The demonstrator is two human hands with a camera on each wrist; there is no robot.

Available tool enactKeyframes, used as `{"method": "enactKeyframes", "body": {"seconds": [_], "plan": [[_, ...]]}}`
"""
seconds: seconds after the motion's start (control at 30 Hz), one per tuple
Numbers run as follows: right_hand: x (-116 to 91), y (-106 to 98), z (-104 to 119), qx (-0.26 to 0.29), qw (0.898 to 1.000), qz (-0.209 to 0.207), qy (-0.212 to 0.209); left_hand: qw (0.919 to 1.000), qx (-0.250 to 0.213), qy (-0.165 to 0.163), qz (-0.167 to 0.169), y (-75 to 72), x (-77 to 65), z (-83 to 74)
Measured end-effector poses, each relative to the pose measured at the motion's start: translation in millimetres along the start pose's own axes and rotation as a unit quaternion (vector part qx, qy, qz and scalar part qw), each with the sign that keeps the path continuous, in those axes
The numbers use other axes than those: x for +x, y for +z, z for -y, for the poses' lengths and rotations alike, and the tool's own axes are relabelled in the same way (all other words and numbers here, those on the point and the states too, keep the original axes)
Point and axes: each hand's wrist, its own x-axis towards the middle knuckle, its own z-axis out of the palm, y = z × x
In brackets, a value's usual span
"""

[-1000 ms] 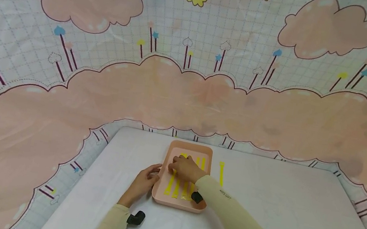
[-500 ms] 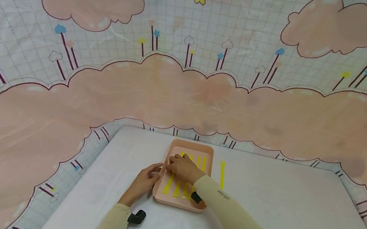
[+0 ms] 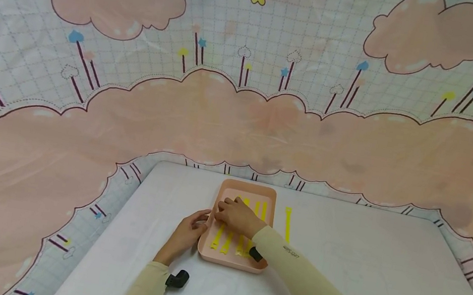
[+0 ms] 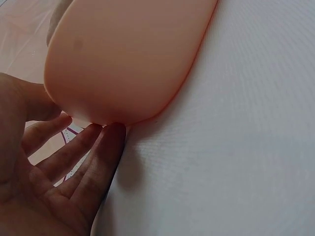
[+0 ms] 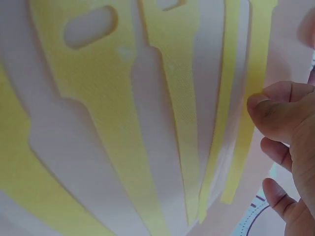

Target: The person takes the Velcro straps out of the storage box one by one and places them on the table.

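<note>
A peach tray (image 3: pixel 233 265) lies on the white table with several flat yellow straps in it. Each strap head that shows plainly in the right wrist view has a slot, as on this strap (image 5: pixel 93 64). Reaching over the tray, my right hand (image 3: pixel 238 218) pinches the outermost yellow strap (image 5: pixel 238 162) between thumb and forefinger near the tray's left side. My left hand (image 3: pixel 183 236) holds the tray's left edge, fingertips against the outer wall (image 4: pixel 123 64) and the thumb at the rim, its tip hidden.
One more yellow strap (image 3: pixel 287 225) lies on the white table (image 3: pixel 360 268), right of the tray. A patterned cloth (image 3: pixel 267 126) with clouds hangs behind. Black wrist cameras sit at the left wrist (image 3: pixel 177 279) and the right wrist (image 3: pixel 255 254).
My right hand has shifted slightly left with its fingers near the tray's left side. The left strap in the tray has shifted a little. My left hand stays at the tray edge.
</note>
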Motion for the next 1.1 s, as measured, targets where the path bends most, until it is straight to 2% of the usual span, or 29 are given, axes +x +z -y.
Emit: {"method": "enactKeyframes", "body": {"seconds": [0.13,0.37,0.63,0.93,1.1], "plan": [[-7,-4,-2,0.0,1.0,-0.021,-0.003,1.0,0.002,0.004,0.001,0.9,0.2,0.0],[-20,-14,-5,0.043,0.997,-0.064,0.011,0.9999,0.01,0.01,-0.003,1.6,0.9,1.7],[-31,-25,-5,0.081,0.993,-0.077,0.041,1.0,0.001,0.004,-0.005,-0.7,-0.1,0.2],[-44,-34,-1,0.119,0.982,-0.133,0.065,1.0,0.003,0.002,-0.005,0.7,-1.4,-2.3],[-51,-37,2,0.145,0.972,-0.17,0.075,1.0,0.001,0.004,-0.004,0.9,-2.3,-2.0]]}}
